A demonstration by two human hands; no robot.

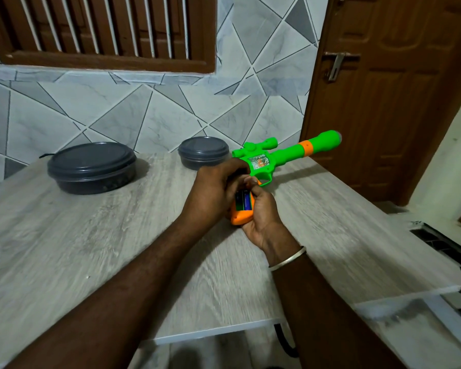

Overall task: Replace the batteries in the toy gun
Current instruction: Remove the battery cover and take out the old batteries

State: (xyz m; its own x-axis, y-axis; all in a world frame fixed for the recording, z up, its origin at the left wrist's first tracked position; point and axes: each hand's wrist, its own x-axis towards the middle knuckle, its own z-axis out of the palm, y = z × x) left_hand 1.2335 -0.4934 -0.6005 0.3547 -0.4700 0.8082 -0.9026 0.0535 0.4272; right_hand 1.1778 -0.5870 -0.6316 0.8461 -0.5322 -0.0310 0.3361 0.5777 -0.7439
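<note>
Toy gun (277, 155) held over the desk (91, 249), just right of the small lidded bowl (202, 151). Left hand (216, 187) grip curled round the body. Right hand (261, 211) grip wraps the orange handle (241, 218), batteries (245, 201) exposed. We judge it light, stiff, slick plastic; hold by the handle, not the barrel.

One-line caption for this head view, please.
Left hand and right hand hold a green toy gun at a table, batteries visible in its open orange grip.
</note>
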